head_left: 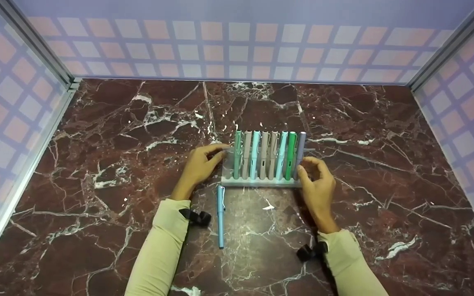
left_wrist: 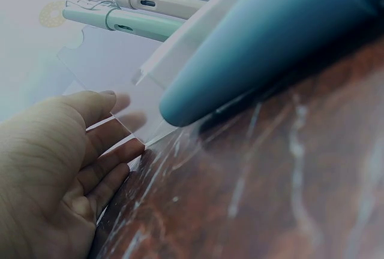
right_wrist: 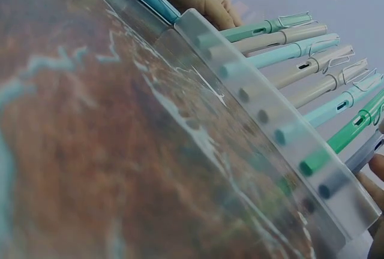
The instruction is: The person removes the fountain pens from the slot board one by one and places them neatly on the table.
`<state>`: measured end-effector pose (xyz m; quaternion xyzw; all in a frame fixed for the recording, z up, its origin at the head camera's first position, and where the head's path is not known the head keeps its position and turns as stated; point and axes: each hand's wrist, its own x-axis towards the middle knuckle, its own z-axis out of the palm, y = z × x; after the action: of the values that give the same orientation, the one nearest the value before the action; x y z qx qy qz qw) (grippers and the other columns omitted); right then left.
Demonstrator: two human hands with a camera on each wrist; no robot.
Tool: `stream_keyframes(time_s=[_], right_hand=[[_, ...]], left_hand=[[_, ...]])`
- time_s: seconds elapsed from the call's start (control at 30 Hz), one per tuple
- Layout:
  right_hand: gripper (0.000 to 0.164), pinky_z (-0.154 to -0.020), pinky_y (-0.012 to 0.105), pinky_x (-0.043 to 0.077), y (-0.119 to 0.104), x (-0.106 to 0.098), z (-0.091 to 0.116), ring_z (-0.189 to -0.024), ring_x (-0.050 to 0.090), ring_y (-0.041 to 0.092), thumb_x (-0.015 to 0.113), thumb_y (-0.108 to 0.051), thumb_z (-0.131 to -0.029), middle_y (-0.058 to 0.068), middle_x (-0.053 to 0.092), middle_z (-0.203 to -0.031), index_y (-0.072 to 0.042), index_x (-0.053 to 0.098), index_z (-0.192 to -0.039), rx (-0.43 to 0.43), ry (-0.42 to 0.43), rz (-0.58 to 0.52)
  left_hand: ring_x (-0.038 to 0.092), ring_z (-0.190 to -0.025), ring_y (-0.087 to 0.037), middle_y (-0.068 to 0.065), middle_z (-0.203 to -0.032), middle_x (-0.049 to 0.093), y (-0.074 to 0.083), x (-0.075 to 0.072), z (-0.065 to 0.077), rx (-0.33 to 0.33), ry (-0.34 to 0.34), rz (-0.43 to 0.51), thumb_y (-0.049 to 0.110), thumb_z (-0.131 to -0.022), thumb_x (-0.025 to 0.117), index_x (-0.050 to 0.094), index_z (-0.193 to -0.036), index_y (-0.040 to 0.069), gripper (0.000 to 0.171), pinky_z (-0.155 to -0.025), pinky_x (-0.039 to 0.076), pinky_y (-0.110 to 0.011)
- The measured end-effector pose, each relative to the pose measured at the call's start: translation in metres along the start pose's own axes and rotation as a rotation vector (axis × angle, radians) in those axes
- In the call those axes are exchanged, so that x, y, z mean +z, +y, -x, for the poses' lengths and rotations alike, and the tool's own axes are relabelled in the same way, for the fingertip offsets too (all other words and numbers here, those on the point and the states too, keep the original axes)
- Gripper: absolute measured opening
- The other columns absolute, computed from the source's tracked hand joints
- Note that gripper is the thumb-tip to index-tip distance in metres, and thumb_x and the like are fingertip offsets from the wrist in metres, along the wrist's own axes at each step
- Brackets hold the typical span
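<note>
A clear pen stand [head_left: 261, 183] holds a row of several pens upright: dark green, taupe, light blue, a bright green pen [head_left: 291, 156] and a grey-purple pen [head_left: 300, 148] at the right end. My left hand [head_left: 202, 166] pinches the stand's left edge; in the left wrist view, fingertips show through the clear panel [left_wrist: 120, 55]. At the other end my right hand [head_left: 319, 187] grips the stand beside the grey-purple pen, its fingers mostly out of the right wrist view. A blue pen [head_left: 220, 218] lies on the table, before the stand's left end, clip end nearest it.
The dark red marbled table [head_left: 117, 123] runs back to a checkered wall panel [head_left: 241, 49]. More checkered panels with metal frames [head_left: 27, 168] close off both sides. A black strap with a camera [head_left: 200, 218] is on each wrist.
</note>
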<state>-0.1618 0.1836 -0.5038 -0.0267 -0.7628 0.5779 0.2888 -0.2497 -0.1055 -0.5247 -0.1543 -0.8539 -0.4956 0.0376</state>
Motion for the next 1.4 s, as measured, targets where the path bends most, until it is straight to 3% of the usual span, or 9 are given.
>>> stream_keyframes(time_s=[0.17,0.5,0.97,1.17,1.4], right_hand=[[0.025,-0.071,0.019,0.053,0.019,0.000,-0.002,-0.077,0.064,0.011,0.071,0.007,-0.086,0.023,0.070,-0.097,0.009,0.066,-0.111,0.059,-0.033,-0.037],[0.016,-0.066,0.017,0.052,0.022,0.000,-0.002,-0.071,0.062,0.007,0.074,-0.001,-0.087,0.016,0.071,-0.091,0.005,0.069,-0.102,0.124,-0.084,0.078],[0.015,-0.065,0.017,0.052,0.023,0.000,-0.002,-0.070,0.061,0.007,0.074,-0.003,-0.088,0.016,0.071,-0.088,0.004,0.070,-0.100,0.122,-0.094,0.110],[0.018,-0.065,0.016,0.050,0.022,0.000,-0.002,-0.069,0.060,0.005,0.074,-0.005,-0.088,0.016,0.071,-0.089,0.004,0.070,-0.103,0.124,-0.091,0.123],[0.016,-0.063,0.017,0.051,0.020,0.000,-0.002,-0.069,0.060,0.008,0.074,-0.002,-0.087,0.015,0.071,-0.088,0.004,0.070,-0.102,0.142,-0.097,0.107]], left_hand=[[0.068,-0.087,-0.020,-0.005,-0.109,0.076,0.000,0.000,0.000,0.021,0.007,-0.014,0.019,-0.097,0.065,0.075,-0.118,0.018,0.023,-0.088,0.054,-0.041],[0.067,-0.091,-0.021,-0.004,-0.117,0.074,-0.001,-0.001,0.000,0.017,-0.001,-0.006,0.018,-0.097,0.065,0.075,-0.118,0.019,0.023,-0.088,0.054,-0.040],[0.068,-0.095,-0.022,-0.004,-0.118,0.074,0.002,-0.002,0.001,-0.015,-0.005,-0.013,0.019,-0.097,0.065,0.075,-0.118,0.021,0.024,-0.089,0.053,-0.041],[0.060,-0.076,-0.019,-0.003,-0.113,0.075,0.002,-0.002,0.001,0.010,-0.008,-0.008,0.018,-0.098,0.063,0.075,-0.119,0.020,0.024,-0.075,0.050,-0.036],[0.063,-0.081,-0.018,-0.003,-0.115,0.075,0.001,-0.002,0.001,0.011,-0.005,-0.004,0.018,-0.097,0.064,0.075,-0.118,0.021,0.023,-0.080,0.052,-0.037]])
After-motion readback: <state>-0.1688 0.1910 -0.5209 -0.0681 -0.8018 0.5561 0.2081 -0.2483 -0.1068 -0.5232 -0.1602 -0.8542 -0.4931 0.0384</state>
